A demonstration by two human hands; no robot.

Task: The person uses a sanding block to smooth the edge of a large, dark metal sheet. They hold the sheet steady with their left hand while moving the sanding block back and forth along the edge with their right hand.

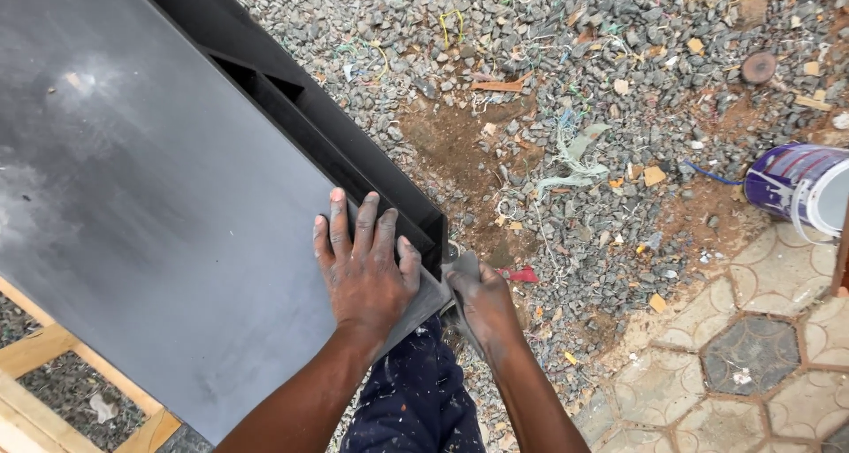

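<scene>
A large dark grey painted board [150, 196] lies tilted across the left of the view, with a black frame edge [354, 152] along its right side. My left hand [364, 267] rests flat on the board's near corner, fingers spread toward the frame. My right hand [482, 304] grips the corner from the right; it seems closed around a small grey piece, perhaps sandpaper, mostly hidden under the fingers. Both hands are dusted grey.
Gravel ground [575, 81] with scraps and wires lies beyond. A purple paint bucket [796, 188] lies on its side at right. Hexagonal paving [752, 356] is at lower right. A wooden frame [53, 364] supports the board at lower left.
</scene>
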